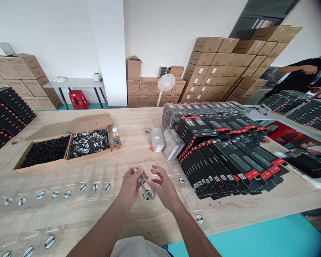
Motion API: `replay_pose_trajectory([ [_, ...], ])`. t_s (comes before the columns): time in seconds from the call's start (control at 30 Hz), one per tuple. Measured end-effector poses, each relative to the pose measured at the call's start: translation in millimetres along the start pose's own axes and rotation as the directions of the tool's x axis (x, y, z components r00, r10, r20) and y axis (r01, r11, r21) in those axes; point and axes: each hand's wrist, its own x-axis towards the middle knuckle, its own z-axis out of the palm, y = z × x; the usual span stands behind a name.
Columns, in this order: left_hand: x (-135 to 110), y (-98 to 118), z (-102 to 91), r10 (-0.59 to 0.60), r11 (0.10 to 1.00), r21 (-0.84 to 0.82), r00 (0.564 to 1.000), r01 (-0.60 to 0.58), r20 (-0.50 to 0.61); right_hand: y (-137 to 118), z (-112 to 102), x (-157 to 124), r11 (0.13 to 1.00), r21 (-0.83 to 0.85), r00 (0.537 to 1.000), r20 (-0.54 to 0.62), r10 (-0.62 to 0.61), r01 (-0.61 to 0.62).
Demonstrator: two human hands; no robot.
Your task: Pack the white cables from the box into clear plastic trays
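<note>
A light grey cable point(150, 195), bent into a loop, hangs between my hands above the wooden table. My left hand point(130, 183) is closed on its upper part, with the thumb pressed over it. My right hand point(164, 186) has its fingers curled, and its thumb and fingertips pinch the cable's right side. Beneath and around them, clear plastic sleeves point(95, 203) with round black-and-white stickers lie in rows on the table point(133, 125). The cable's ends are too small to make out.
Black retail boxes point(216, 164) with red ends are fanned out and stacked at right. Clear plastic cases point(157, 140) stand before them. At left are cartons of small black parts point(46, 151) and black-and-white packets point(90, 143), beside a drink bottle point(116, 138). Another person point(307, 71) stands far right.
</note>
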Motion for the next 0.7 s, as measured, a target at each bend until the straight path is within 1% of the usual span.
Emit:
replay_pose_trajectory([
  [0.03, -1.8, 0.6, 1.1, -0.006, 1.000, 0.029, 0.999, 0.005, 0.035, -1.1, -4.0, 2.4, 0.997, 0.057, 0.998, 0.040, 0.057, -0.059],
  [0.1, -5.4, 0.1, 4.2, -0.025, 0.998, 0.067, 0.996, 0.019, 0.084, -1.6, -9.3, 7.3, 0.983, 0.103, 0.976, 0.171, 0.136, -0.155],
  [0.17, -7.3, -2.3, 6.8, -0.059, 0.996, 0.074, 0.990, 0.050, 0.125, -0.1, -10.9, 11.2, 0.976, 0.091, 0.948, 0.272, 0.166, -0.197],
  [0.2, -7.1, -3.7, 7.4, -0.080, 0.995, 0.068, 0.987, 0.071, 0.141, 1.3, -10.8, 12.4, 0.977, 0.074, 0.943, 0.285, 0.172, -0.201],
  [0.27, -4.3, -5.1, 7.4, -0.123, 0.992, 0.056, 0.981, 0.116, 0.147, 4.3, -10.0, 12.9, 0.977, 0.044, 0.947, 0.257, 0.190, -0.208],
  [0.33, 1.2, -3.2, 6.5, -0.137, 0.990, 0.049, 0.984, 0.132, 0.115, 6.4, -10.2, 10.2, 0.974, 0.040, 0.952, 0.225, 0.208, -0.222],
  [0.37, 4.2, -0.7, 6.1, -0.129, 0.991, 0.039, 0.987, 0.126, 0.095, 6.9, -11.0, 7.5, 0.970, 0.052, 0.947, 0.235, 0.218, -0.236],
  [0.4, 7.0, 2.6, 5.9, -0.115, 0.993, 0.028, 0.990, 0.113, 0.080, 6.9, -12.1, 4.1, 0.963, 0.072, 0.935, 0.268, 0.232, -0.260],
  [0.47, 10.7, 10.3, 6.0, -0.085, 0.996, 0.013, 0.993, 0.084, 0.077, 5.5, -14.4, -4.3, 0.936, 0.132, 0.897, 0.354, 0.264, -0.328],
  [0.5, 11.4, 13.9, 6.3, -0.078, 0.997, 0.015, 0.993, 0.077, 0.092, 4.4, -15.0, -8.8, 0.917, 0.167, 0.884, 0.375, 0.281, -0.362],
  [0.53, 11.2, 16.9, 7.0, -0.076, 0.997, 0.022, 0.990, 0.074, 0.116, 2.9, -15.0, -13.1, 0.898, 0.202, 0.879, 0.372, 0.299, -0.391],
  [0.63, 6.6, 20.2, 9.7, -0.066, 0.997, 0.040, 0.972, 0.059, 0.227, -2.5, -11.7, -23.0, 0.856, 0.300, 0.896, 0.287, 0.339, -0.420],
  [0.7, 2.0, 18.5, 11.4, -0.035, 0.999, 0.017, 0.961, 0.031, 0.274, -6.6, -8.2, -26.8, 0.838, 0.342, 0.902, 0.241, 0.359, -0.425],
])
